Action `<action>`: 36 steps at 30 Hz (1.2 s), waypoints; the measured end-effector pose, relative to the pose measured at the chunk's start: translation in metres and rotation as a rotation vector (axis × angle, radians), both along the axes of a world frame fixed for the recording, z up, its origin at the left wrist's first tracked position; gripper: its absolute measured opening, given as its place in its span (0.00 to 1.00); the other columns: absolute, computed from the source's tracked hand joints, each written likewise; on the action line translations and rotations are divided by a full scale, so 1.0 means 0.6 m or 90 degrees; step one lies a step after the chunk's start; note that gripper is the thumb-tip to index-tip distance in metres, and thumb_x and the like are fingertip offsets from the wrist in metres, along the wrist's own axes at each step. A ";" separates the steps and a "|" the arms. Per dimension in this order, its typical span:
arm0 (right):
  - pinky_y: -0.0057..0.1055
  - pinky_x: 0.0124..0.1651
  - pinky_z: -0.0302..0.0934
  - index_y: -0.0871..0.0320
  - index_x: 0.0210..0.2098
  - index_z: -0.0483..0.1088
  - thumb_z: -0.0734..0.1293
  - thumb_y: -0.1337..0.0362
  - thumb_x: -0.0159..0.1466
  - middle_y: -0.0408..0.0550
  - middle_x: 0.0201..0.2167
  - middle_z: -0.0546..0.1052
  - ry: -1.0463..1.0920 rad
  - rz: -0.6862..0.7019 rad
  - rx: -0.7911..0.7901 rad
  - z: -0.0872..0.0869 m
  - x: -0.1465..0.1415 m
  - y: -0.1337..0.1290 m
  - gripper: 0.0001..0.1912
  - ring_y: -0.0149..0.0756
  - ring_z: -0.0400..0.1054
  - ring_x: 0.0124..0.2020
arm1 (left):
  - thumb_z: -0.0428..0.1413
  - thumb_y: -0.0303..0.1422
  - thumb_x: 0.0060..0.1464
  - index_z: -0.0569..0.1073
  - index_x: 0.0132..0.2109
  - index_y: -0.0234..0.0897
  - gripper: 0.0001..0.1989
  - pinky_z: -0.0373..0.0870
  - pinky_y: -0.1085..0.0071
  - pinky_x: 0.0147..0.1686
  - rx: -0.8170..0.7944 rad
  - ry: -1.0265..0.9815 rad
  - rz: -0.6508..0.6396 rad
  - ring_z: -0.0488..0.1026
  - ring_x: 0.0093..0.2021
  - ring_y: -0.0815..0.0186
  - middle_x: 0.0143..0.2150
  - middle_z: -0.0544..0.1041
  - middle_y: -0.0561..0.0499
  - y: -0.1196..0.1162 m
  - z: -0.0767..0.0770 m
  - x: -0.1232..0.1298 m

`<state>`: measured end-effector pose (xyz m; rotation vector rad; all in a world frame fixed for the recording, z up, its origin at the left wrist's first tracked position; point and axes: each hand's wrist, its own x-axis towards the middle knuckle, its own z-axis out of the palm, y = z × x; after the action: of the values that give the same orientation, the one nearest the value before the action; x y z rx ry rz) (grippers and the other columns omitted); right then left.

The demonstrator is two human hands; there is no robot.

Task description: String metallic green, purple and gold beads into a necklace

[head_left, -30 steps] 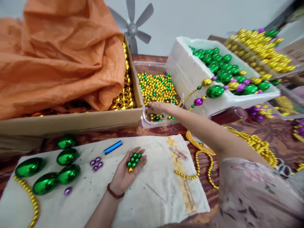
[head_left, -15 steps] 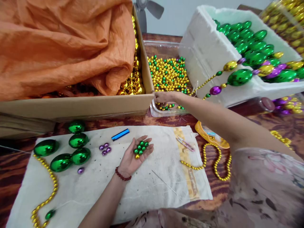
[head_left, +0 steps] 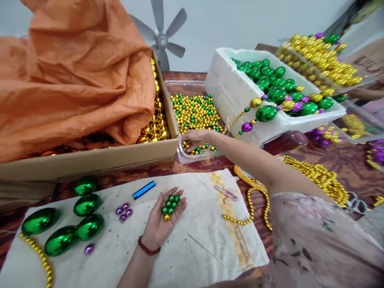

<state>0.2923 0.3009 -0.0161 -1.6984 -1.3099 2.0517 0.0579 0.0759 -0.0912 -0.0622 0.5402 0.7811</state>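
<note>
My left hand [head_left: 163, 218] lies palm up over the white cloth [head_left: 120, 248], holding several small round green beads [head_left: 171, 204] and a gold bead [head_left: 167, 217] in its cupped palm. Reaching into the near left corner of a clear plastic bin [head_left: 195, 156], my right hand [head_left: 195, 138] has its fingers curled, with small gold beads [head_left: 185, 144] at the fingertips. The bin contains many gold and green beads [head_left: 196, 114]. Left of my left hand are several purple beads [head_left: 123, 212], a blue-topped bar [head_left: 144, 190] and large green oval beads [head_left: 61, 240].
A cardboard box [head_left: 120, 158] under orange cloth [head_left: 90, 80] stands left of the bin. A white foam box [head_left: 222, 80] of green beads is on the right. Small snips [head_left: 226, 193], a needle [head_left: 204, 248], gold strands [head_left: 318, 180] and scissors [head_left: 357, 204] lie nearby.
The view has tilted up and shifted right, bringing the fan and more containers on the right into sight. My right hand remains in the bin; my left palm still carries its beads.
</note>
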 end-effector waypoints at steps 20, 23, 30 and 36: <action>0.15 0.23 0.53 0.57 0.39 0.71 0.64 0.73 0.67 0.37 0.26 0.72 0.115 -0.064 0.147 0.176 0.023 -0.146 0.06 0.22 0.67 0.23 | 0.70 0.29 0.43 0.77 0.41 0.33 0.16 0.47 0.85 0.14 0.043 0.177 -0.007 0.63 0.21 0.80 0.33 0.75 0.51 -0.043 0.042 -0.005; 0.18 0.20 0.51 0.55 0.39 0.72 0.70 0.65 0.63 0.38 0.23 0.72 0.099 0.066 0.175 0.175 -0.026 -0.208 0.04 0.24 0.63 0.20 | 0.67 0.36 0.48 0.75 0.43 0.35 0.16 0.47 0.82 0.15 0.116 0.391 -0.018 0.61 0.20 0.78 0.35 0.75 0.51 -0.077 0.053 -0.044; 0.23 0.28 0.62 0.58 0.35 0.70 0.67 0.71 0.64 0.43 0.30 0.73 -0.111 0.301 0.273 0.011 -0.250 -0.334 0.02 0.30 0.71 0.27 | 0.51 0.34 0.63 0.77 0.48 0.39 0.12 0.71 0.63 0.46 0.612 1.175 0.144 0.75 0.43 0.60 0.43 0.78 0.45 -0.091 0.013 -0.176; 0.37 0.51 0.64 0.57 0.53 0.69 0.59 0.69 0.70 0.58 0.52 0.72 -0.205 0.265 0.416 -0.050 -0.370 -0.375 0.14 0.46 0.72 0.50 | 0.48 0.32 0.64 0.77 0.52 0.38 0.16 0.69 0.64 0.43 0.662 1.354 0.044 0.75 0.45 0.55 0.48 0.77 0.40 -0.083 -0.015 -0.208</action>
<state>0.0705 0.0761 -0.0463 -1.5575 -2.2779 1.2705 -0.0670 0.0259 -0.1001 1.9165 1.9970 0.8657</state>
